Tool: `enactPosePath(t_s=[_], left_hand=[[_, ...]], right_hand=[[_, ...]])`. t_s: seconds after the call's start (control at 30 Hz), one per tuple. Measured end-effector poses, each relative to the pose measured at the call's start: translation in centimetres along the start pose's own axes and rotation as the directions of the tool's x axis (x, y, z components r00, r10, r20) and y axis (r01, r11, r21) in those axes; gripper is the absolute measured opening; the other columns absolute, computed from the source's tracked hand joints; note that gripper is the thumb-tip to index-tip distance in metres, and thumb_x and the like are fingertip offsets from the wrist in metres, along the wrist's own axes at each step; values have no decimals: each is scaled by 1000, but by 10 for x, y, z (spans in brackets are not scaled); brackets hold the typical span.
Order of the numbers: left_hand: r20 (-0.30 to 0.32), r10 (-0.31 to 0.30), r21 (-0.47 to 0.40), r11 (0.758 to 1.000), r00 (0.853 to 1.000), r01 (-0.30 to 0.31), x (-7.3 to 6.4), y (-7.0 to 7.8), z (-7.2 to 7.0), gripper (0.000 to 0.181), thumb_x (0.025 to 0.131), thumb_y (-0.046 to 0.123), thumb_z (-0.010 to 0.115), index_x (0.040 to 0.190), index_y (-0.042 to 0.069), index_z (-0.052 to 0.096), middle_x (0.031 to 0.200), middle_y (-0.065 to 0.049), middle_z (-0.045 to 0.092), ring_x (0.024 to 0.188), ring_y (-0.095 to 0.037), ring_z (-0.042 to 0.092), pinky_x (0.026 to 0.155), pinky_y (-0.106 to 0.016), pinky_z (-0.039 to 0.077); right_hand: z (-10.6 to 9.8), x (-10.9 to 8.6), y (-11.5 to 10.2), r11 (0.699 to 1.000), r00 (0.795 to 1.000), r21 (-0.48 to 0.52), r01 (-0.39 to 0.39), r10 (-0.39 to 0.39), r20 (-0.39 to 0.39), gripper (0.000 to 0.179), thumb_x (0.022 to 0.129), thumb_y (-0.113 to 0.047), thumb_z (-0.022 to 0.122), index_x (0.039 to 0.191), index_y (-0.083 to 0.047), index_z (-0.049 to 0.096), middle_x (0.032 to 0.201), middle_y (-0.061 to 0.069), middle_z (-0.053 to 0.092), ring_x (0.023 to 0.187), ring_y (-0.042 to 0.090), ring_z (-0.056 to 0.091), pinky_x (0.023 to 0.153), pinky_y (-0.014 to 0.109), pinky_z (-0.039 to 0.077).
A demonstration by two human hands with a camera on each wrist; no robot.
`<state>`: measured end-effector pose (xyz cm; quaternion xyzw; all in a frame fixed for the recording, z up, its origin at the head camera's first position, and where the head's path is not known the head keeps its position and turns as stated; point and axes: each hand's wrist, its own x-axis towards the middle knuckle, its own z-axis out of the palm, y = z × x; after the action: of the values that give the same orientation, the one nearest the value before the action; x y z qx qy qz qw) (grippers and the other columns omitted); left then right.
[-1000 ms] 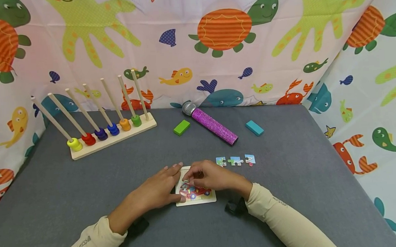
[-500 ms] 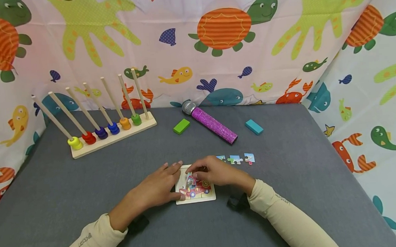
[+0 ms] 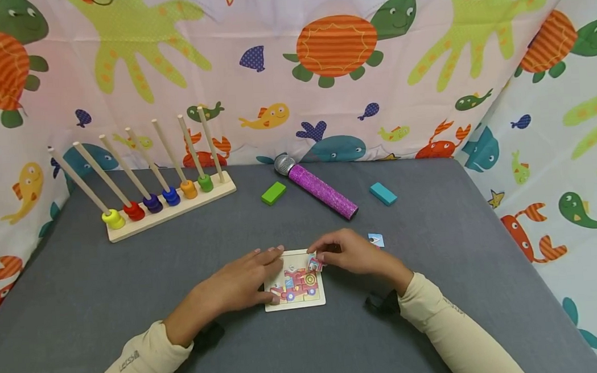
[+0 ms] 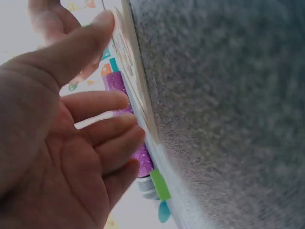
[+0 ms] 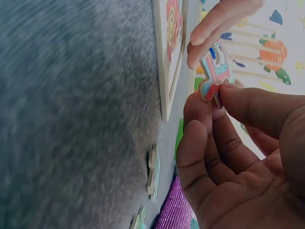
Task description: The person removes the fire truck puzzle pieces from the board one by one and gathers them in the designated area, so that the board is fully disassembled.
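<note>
So, right hand (image 3: 351, 255) pinching a jigsaw piece (image 3: 313, 263) above the puzzle board's (image 3: 296, 301) right edge | left hand (image 3: 243, 281) flat, bracing the board | I'd guess the piece goes in crooked if it twists in the pinch

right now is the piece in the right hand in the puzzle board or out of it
Out. The right hand pinches the puzzle piece clear above the puzzle board.

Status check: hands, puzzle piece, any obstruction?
Right hand pinches puzzle piece above board's corner. Left hand flat, steadying puzzle board. Nothing blocking.
</note>
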<state>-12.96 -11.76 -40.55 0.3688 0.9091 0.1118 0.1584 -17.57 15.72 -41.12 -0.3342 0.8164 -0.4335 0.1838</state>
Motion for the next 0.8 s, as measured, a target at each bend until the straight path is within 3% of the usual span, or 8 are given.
enactPosePath(t_s=[0.1,0.27,0.47,0.8], left_hand=[[-1,51,-33,998,999,-51,0,-2,0,70,90,39,70,145,3,45,157,-12,28,143,-27,24,114,-45,22],[20,81,-61,995,997,-79,-1,-5,2,72,93,35,66,148,0,37,158,-13,23,145,-28,19,114,-45,21],[67,80,-89,993,994,-74,-2,-7,2,73,91,32,69,148,-1,36,159,-13,21,145,-27,19,114,-43,20],[52,78,-120,990,996,-71,-1,-8,1,72,92,32,68,148,-1,37,158,-14,23,144,-27,22,114,-44,20]], right_hand=[[-2,-4,2,1000,1000,-10,-20,20,-9,21,95,-4,61,114,-3,71,102,-1,69,86,13,61,76,29,52],[-7,-9,3,999,999,-18,-45,45,-27,19,95,-5,62,112,-5,71,101,-1,69,88,14,61,77,30,52],[-14,-13,7,998,998,-47,-52,51,-40,17,94,-5,63,108,-8,73,101,-2,70,86,12,61,75,28,52],[-21,-21,12,994,998,-107,-15,9,-55,18,94,1,61,105,-3,74,97,2,70,82,13,58,72,28,50]])
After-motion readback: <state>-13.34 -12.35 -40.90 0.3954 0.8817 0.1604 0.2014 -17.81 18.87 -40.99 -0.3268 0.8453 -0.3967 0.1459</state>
